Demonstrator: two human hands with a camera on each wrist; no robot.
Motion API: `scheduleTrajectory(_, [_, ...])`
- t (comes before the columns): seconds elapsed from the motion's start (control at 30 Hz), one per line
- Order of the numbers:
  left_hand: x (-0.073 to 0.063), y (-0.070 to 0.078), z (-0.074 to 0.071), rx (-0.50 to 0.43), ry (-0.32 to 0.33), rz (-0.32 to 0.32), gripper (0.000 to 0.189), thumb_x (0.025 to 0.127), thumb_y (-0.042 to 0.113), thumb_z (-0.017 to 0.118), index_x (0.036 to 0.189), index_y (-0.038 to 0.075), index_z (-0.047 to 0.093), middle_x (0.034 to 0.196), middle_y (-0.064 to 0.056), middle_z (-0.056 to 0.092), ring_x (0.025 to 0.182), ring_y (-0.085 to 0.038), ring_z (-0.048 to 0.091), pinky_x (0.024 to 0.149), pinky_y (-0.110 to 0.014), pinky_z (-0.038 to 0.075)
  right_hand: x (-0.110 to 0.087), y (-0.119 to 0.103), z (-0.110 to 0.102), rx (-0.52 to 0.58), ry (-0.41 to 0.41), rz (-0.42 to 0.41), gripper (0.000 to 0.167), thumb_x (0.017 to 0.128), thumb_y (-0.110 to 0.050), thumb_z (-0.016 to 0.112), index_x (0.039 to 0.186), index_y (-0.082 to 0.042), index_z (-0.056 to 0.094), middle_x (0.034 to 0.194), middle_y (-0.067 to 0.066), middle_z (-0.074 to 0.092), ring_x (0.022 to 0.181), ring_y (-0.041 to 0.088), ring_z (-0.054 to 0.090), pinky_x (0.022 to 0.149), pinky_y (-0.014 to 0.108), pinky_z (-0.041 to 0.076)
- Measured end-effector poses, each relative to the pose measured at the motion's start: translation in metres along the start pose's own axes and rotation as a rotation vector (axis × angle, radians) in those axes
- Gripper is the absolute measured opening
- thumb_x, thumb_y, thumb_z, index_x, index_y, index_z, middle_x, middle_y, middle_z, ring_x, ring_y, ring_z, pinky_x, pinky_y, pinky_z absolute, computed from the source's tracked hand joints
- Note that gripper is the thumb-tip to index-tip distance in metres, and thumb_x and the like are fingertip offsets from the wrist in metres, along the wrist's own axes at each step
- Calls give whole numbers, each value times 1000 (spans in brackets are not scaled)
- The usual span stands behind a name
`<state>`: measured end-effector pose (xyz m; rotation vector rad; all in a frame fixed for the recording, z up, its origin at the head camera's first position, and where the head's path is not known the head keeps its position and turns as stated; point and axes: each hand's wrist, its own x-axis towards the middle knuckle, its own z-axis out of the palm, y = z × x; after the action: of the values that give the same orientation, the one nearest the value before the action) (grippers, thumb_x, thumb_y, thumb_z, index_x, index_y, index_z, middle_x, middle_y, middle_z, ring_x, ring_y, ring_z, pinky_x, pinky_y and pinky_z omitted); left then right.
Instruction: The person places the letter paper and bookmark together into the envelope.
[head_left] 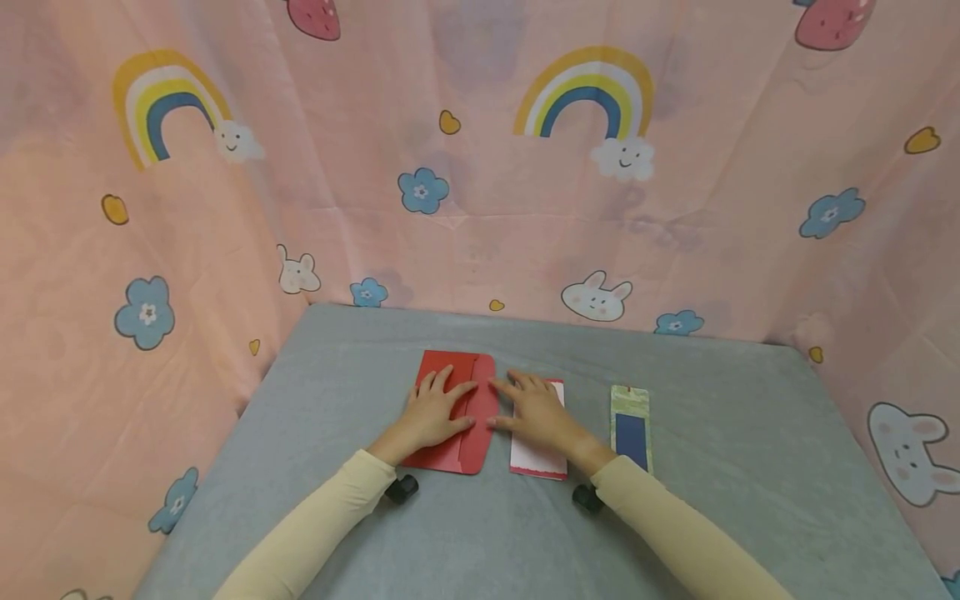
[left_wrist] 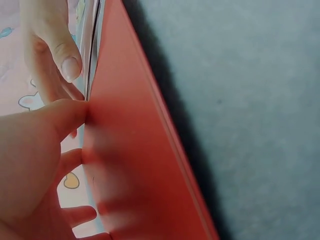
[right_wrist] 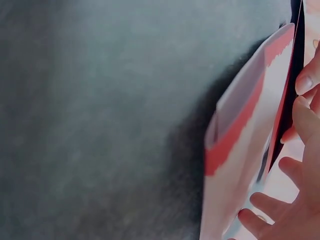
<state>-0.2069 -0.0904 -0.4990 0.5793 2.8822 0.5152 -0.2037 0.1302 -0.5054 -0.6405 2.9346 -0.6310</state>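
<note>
A red envelope (head_left: 442,457) lies on the grey cloth with its flap (head_left: 482,442) folded out to the right. Spread over the envelope, my left hand (head_left: 431,412) rests with fingers straight, its thumb and forefinger reaching the flap. My right hand (head_left: 540,414) is above a folded white card (head_left: 536,462) with ragged red edges, its fingers pointing left at the flap's edge. In the left wrist view, the thumb touches the red paper (left_wrist: 135,125). The right wrist view shows the card's folded end (right_wrist: 235,125), with the fingers beyond it holding nothing.
To the right lies a slim green card (head_left: 631,400) with a dark blue panel, partly behind the right forearm. A grey cloth (head_left: 720,433) covers the table. Pink printed curtains (head_left: 480,250) stand at the back and both sides.
</note>
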Motion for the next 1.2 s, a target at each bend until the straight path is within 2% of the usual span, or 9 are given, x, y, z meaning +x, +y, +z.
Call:
scheduleTrajectory(0.23, [1, -1, 2, 1, 32, 5, 61, 90, 44, 68, 145, 27, 49, 159, -20, 29, 144, -48, 29, 110, -71, 29, 4, -1, 2, -22, 1, -6, 75, 86, -57, 67, 149, -22, 46, 154, 17, 41, 143, 40, 37, 116, 64, 26])
scheduleTrajectory(0.53, [3, -1, 4, -33, 68, -15, 52, 94, 31, 63, 144, 26, 51, 159, -18, 30, 143, -46, 32, 109, -71, 30, 9, -6, 2, -23, -5, -20, 75, 87, -58, 66, 150, -23, 45, 155, 18, 41, 143, 40, 36, 115, 63, 27])
scheduleTrajectory(0.73, [3, 3, 2, -79, 66, -30, 49, 94, 26, 57, 143, 26, 53, 159, -19, 29, 143, -46, 30, 109, -73, 29, 13, -9, 3, -42, -3, -12, 74, 87, -58, 66, 149, -23, 46, 153, 18, 43, 141, 41, 38, 114, 63, 28])
scheduleTrajectory(0.9, [3, 5, 2, -72, 58, -37, 49, 95, 25, 53, 143, 26, 53, 160, -20, 27, 144, -47, 29, 110, -72, 28, 14, -9, 4, -46, -13, 2, 74, 87, -57, 66, 149, -22, 46, 153, 19, 42, 142, 41, 38, 116, 62, 27])
scheduleTrajectory(1.2, [4, 3, 3, -13, 58, -35, 54, 93, 34, 63, 145, 24, 50, 159, -30, 24, 142, -58, 27, 112, -66, 32, 15, -9, 5, -56, -5, -9, 74, 87, -58, 65, 149, -21, 46, 152, 19, 43, 141, 41, 39, 115, 63, 28])
